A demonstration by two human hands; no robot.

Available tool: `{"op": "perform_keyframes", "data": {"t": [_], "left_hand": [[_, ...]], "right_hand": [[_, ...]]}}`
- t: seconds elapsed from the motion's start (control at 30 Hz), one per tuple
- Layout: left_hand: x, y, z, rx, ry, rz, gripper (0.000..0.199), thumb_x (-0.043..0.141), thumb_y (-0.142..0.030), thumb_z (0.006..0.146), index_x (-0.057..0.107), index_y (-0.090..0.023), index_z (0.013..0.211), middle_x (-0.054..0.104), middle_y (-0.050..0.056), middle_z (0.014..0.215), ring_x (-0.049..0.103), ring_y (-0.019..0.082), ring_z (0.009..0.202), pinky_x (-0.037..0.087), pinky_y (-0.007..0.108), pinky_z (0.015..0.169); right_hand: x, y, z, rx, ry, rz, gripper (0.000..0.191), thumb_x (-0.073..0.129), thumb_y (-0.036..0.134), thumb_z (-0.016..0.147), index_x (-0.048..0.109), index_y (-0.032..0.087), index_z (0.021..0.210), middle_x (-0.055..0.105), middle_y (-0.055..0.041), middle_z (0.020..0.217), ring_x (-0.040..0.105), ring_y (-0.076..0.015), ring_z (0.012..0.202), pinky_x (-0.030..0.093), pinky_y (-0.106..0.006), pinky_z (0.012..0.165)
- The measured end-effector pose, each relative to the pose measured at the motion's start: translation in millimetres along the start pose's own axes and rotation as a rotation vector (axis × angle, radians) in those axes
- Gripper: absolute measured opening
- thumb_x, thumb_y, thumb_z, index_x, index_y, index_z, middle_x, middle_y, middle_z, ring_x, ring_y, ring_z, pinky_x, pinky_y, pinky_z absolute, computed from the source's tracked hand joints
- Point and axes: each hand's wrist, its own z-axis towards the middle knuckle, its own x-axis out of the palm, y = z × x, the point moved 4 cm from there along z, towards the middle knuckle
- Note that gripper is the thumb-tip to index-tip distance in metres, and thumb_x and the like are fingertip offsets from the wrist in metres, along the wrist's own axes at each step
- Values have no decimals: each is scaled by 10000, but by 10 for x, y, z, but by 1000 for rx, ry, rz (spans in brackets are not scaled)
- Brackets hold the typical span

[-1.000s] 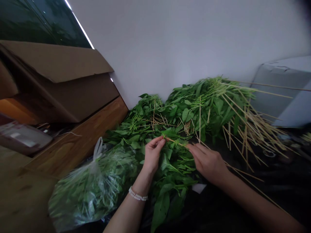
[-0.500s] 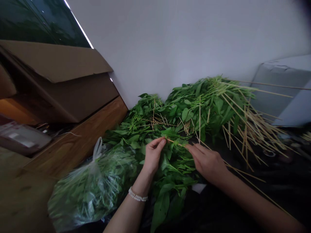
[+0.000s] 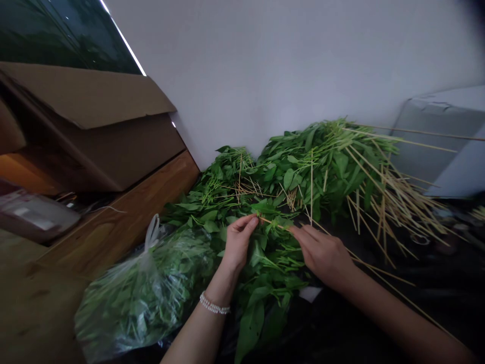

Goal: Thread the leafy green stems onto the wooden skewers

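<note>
A thin bamboo stick [image 3: 272, 221] runs between my two hands, sloping slightly down to the right. Thumb and forefinger of my left hand [image 3: 238, 241] pinch its left end. My right hand [image 3: 326, 254] is closed around its other part, palm down. Green leaves [image 3: 265, 206] lie close behind the stick; whether any are fixed to it I cannot tell. Under both hands spreads a heap of leafy green stems [image 3: 280, 260], with large leaves hanging toward me. Several more bamboo sticks [image 3: 373, 270] pass beneath and beside my right forearm.
A tied clear plastic bag [image 3: 151, 288] full of greens sits at left. Behind, a big leafy pile [image 3: 303, 156] rests against the white wall [image 3: 265, 65], many loose sticks [image 3: 401, 207] at its right. A cardboard box [image 3: 102, 146] stands on a wooden board [image 3: 151, 207].
</note>
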Motion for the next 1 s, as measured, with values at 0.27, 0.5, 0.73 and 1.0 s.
{"op": "perform_keyframes", "data": {"t": [0.27, 0.5, 0.73, 1.0], "left_hand": [[32, 13, -21, -60, 31, 29, 243, 813, -331, 660, 767, -150, 816, 749, 49, 781, 653, 167, 729, 497, 295, 777], [58, 44, -25, -93, 53, -41, 274, 830, -335, 640, 741, -154, 825, 732, 30, 759, 649, 146, 702, 498, 267, 738], [77, 66, -36, -155, 102, -73, 274, 835, -331, 641, 737, -135, 805, 734, 40, 766, 647, 143, 702, 498, 268, 744], [96, 63, -53, -126, 111, 15, 261, 844, -343, 619, 739, -143, 750, 713, 26, 736, 616, 129, 704, 477, 250, 759]], "right_hand": [[37, -4, -20, 20, 21, 28, 364, 373, 59, 887, 637, 113, 1130, 652, -68, 847, 624, -153, 708, 482, -256, 650], [42, 8, -17, 10, 10, 28, 362, 366, 58, 889, 627, 106, 1136, 662, -78, 879, 635, -159, 730, 488, -255, 669], [43, 13, -19, 22, 4, 30, 358, 366, 53, 889, 633, 124, 1116, 659, -65, 855, 617, -145, 686, 473, -246, 636], [59, 22, -30, 34, 23, 35, 358, 365, 50, 880, 628, 137, 1107, 649, -65, 835, 614, -148, 693, 473, -246, 643]]}}
